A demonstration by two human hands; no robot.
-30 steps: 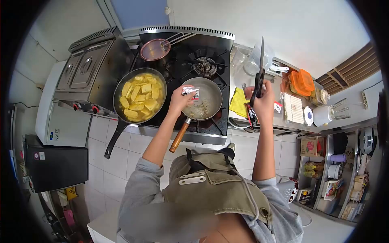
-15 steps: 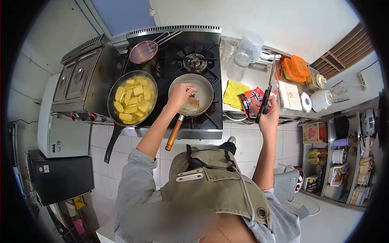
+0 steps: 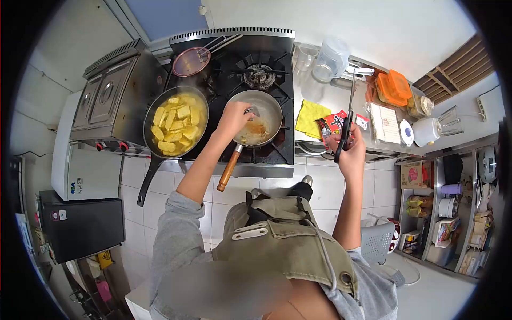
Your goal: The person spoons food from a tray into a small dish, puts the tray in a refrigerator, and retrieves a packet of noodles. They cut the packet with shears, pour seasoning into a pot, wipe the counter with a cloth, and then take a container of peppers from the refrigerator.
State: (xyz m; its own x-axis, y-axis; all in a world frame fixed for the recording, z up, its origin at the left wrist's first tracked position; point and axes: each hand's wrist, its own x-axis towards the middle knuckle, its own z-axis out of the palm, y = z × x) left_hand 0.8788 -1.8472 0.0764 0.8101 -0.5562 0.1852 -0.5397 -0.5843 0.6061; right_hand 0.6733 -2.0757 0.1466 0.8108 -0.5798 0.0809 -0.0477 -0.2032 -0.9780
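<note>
My left hand [image 3: 234, 120] hangs over a small grey pan [image 3: 269, 101] with a wooden handle [image 3: 229, 169]. Its fingers are pinched on a small, shiny dark packet [image 3: 252, 111], mostly hidden by the hand. Beneath it, orange-brown powder [image 3: 258, 128] lies in shallow liquid in the pan. Over the counter's front edge, my right hand [image 3: 349, 151] is closed around the black handles of long scissors [image 3: 351, 98], blades pointing up and away. A red instant noodle packet [image 3: 334, 122] lies just beyond that hand, beside a yellow cloth [image 3: 311, 118].
A large black pan [image 3: 150, 114] with yellow pieces in bubbling liquid stands left on the stove [image 3: 224, 71]. Behind it is a strainer [image 3: 191, 62]. On the counter are a clear jug [image 3: 332, 60], orange containers [image 3: 393, 88] and a blender [image 3: 426, 132]. Shelves [image 3: 421, 213] stand at right.
The powder patch in the small pan looks redder and more spread out. My left hand stays over the pan, and my right hand still holds the scissors. The view has shifted slightly.
</note>
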